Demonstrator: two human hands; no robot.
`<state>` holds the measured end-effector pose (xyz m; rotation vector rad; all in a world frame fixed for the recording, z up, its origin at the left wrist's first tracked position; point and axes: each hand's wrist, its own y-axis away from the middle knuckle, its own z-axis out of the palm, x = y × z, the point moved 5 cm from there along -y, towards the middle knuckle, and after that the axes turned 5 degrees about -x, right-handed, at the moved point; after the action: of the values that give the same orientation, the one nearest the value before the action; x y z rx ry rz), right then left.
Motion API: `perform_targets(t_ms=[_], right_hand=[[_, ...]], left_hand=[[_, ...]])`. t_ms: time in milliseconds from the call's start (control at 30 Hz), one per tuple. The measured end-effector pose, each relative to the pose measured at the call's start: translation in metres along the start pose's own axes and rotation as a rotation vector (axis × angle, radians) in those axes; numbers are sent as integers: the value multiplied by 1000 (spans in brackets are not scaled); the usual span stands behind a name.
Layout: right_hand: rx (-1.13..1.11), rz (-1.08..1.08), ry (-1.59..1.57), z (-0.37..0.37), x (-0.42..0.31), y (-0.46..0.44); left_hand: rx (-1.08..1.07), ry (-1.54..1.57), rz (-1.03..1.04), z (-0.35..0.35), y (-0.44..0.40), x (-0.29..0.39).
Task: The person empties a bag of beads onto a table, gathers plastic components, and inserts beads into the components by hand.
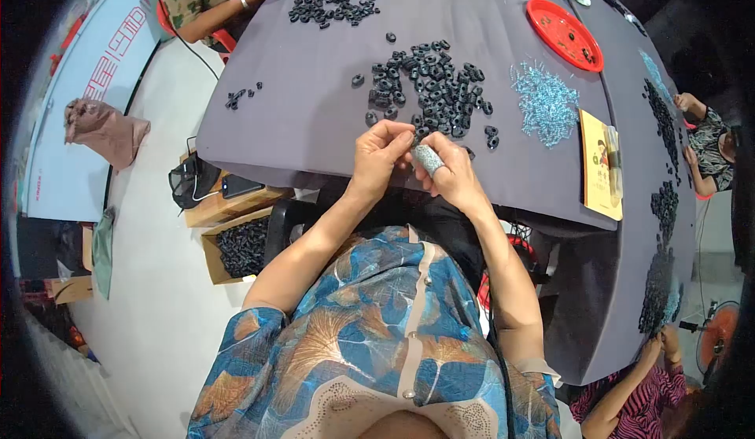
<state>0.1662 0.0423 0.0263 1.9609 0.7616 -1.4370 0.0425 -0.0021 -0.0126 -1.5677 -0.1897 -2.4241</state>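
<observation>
My left hand (381, 157) and my right hand (452, 178) meet at the table's near edge, their fingertips almost touching. Thumb and forefinger of the left are pinched together; what they hold is too small to make out. The right hand's fingers are curled in, and a grey speckled wrap (427, 160) covers one of them. Whatever lies inside that grip is hidden. Just beyond both hands spreads a heap of small black ring-shaped parts (432, 85), some close to my fingertips.
Right of the heap lie small clear-blue pieces (546, 105), a red plate (543, 16) and a yellow booklet (595, 164). More black parts (334, 5) sit at the far left, near a person's arm (228, 11). A box of black parts (244, 246) stands low left. Other people work at right.
</observation>
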Motion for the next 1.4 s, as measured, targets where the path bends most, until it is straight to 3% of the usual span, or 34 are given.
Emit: perform_targets(t_ms=[533, 1000, 1300, 1400], right_hand=[[101, -6, 101, 6, -3, 0], [236, -205, 210, 3, 4, -1], [266, -224, 191, 5, 1, 1], [175, -48, 65, 2, 3, -1]], left_hand=[[33, 66, 16, -3, -1, -3], [74, -228, 225, 7, 8, 9], [-11, -62, 85, 1, 2, 0], [-19, 21, 25, -1, -1, 0]])
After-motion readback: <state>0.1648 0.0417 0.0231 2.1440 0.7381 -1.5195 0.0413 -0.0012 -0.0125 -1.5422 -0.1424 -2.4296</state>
